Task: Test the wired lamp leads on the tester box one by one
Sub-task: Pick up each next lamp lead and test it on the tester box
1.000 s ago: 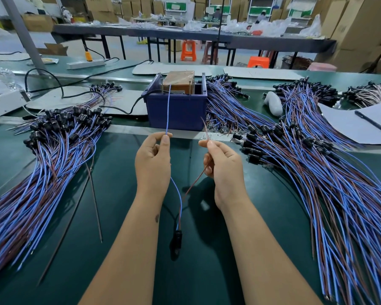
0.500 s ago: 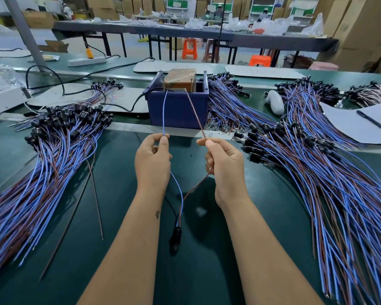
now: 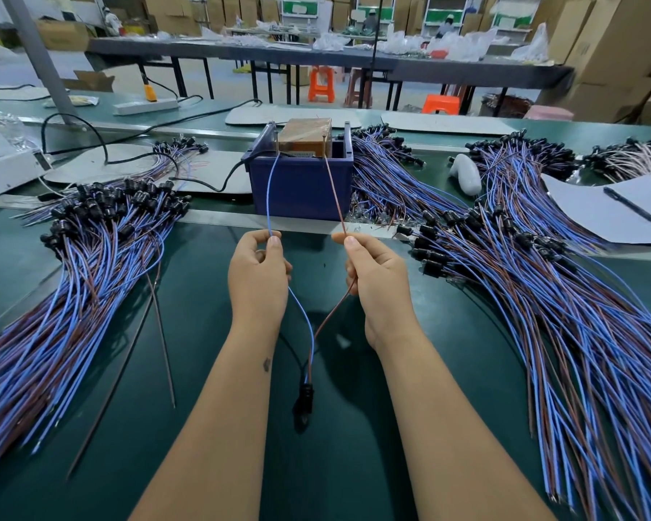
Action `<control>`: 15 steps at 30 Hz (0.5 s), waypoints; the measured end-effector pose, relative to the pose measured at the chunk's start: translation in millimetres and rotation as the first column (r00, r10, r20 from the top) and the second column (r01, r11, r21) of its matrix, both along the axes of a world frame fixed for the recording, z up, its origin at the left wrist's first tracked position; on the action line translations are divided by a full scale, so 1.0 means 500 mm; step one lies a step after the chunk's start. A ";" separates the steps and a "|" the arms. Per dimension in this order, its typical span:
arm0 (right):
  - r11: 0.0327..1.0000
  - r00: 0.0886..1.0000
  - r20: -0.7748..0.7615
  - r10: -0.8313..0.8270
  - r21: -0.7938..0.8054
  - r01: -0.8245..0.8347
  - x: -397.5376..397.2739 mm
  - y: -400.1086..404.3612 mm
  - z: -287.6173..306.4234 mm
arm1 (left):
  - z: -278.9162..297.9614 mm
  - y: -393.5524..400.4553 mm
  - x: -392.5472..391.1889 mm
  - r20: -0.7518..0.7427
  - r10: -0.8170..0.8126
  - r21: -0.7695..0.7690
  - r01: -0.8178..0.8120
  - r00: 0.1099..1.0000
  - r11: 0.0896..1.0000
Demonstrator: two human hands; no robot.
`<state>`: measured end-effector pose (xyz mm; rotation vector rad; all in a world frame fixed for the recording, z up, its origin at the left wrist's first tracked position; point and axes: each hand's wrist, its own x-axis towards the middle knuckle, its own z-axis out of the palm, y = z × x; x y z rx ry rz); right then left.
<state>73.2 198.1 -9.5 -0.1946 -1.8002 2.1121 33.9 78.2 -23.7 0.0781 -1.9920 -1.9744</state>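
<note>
Left hand (image 3: 258,274) raised over the green table (image 3: 203,370), thumb and forefinger pinching the blue wire (image 3: 268,193), other fingers curled. Right hand (image 3: 376,280) beside it, apart, pinching the brown wire (image 3: 333,189) the same way. Both wires running up and away from the fingertips to the tester box (image 3: 305,137), a brown block sitting in a dark blue bin (image 3: 301,186) at the far edge of the table; blue wire tip at the left metal post, brown wire tip at the right one, contact itself too small to tell. Below the hands, both wires drooping and meeting at a black lamp socket (image 3: 304,398) hanging between the forearms, just above the table. Large pile of the same wired leads (image 3: 72,280) fanned out on the left, another larger pile (image 3: 579,314) on the right. White paper (image 3: 594,216) with a pen (image 3: 630,204) at far right.
</note>
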 end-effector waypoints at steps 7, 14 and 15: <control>1.000 1.000 0.013 -0.006 -0.005 0.006 -0.006 0.002 -0.002 | -0.001 0.002 -0.001 0.023 0.012 -0.005 -0.012 1.000 1.000; 1.000 1.000 0.017 0.002 0.007 -0.002 -0.006 0.003 -0.004 | 0.002 0.002 -0.001 0.049 0.018 0.007 -0.018 0.999 1.000; 1.000 1.000 0.018 0.004 0.009 -0.004 -0.005 0.003 -0.003 | 0.002 0.001 -0.001 0.049 0.017 0.009 -0.018 0.999 1.000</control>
